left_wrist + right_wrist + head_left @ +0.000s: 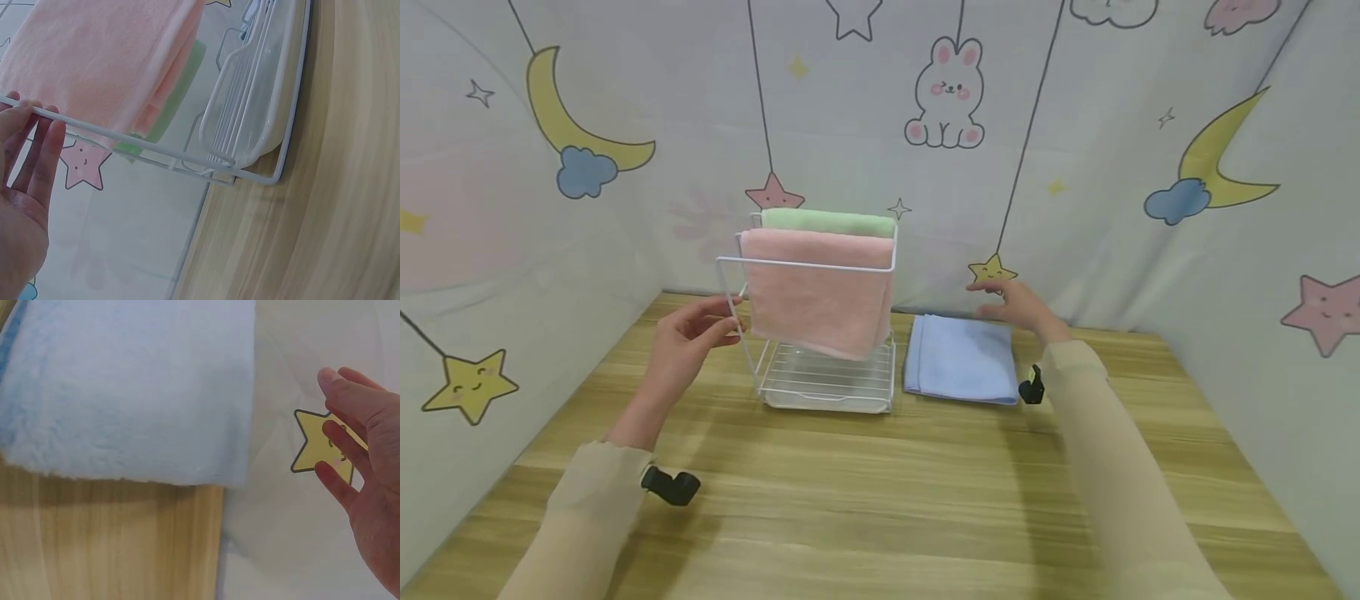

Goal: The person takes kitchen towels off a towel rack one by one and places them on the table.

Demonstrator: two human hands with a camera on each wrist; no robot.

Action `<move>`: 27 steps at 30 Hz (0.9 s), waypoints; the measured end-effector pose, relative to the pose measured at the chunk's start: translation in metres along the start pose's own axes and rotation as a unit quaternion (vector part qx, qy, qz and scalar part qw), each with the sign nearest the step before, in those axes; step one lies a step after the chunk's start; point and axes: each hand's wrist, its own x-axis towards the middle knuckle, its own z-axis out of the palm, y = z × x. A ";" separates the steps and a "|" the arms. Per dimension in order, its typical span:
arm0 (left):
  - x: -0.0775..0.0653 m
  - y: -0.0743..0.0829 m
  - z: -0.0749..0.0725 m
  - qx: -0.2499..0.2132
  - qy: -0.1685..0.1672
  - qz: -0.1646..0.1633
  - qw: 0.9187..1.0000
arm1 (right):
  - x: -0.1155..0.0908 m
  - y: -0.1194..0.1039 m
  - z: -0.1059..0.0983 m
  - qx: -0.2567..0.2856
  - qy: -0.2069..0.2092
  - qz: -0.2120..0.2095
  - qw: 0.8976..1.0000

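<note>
I see left hand (681, 337) pinching white rack (827, 383) by its left frame; 2 towels hang there, pink towel (816, 292) near, green towel (827, 222) far. Right hand (1021, 308), fingers loosely spread, hovers near far-right corner of blue towel (966, 360), right of rack.

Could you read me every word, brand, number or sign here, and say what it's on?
None that can be read.
The pink towel, green towel, blue cloth and white rack show no lettering.
The backdrop shows only drawings, such as a rabbit and stars.
Any marking on the black wrist devices is too small to tell.
</note>
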 end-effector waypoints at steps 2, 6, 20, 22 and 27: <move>0.000 0.000 0.001 -0.005 0.002 0.002 1.000 | 0.001 -0.004 -0.004 -0.001 0.007 -0.013 1.000; 0.000 0.000 0.001 0.000 0.006 0.003 1.000 | 0.003 -0.012 -0.012 -0.006 0.018 -0.019 1.000; -0.003 0.000 0.008 0.026 0.060 0.052 0.997 | 0.012 -0.059 -0.044 -0.030 0.055 -0.059 0.996; -0.003 0.000 0.011 0.031 0.074 0.052 0.995 | 0.014 -0.068 -0.049 -0.034 0.061 -0.071 0.995; -0.005 0.000 0.016 0.038 0.096 0.044 0.994 | 0.019 -0.094 -0.062 -0.029 0.082 -0.098 0.991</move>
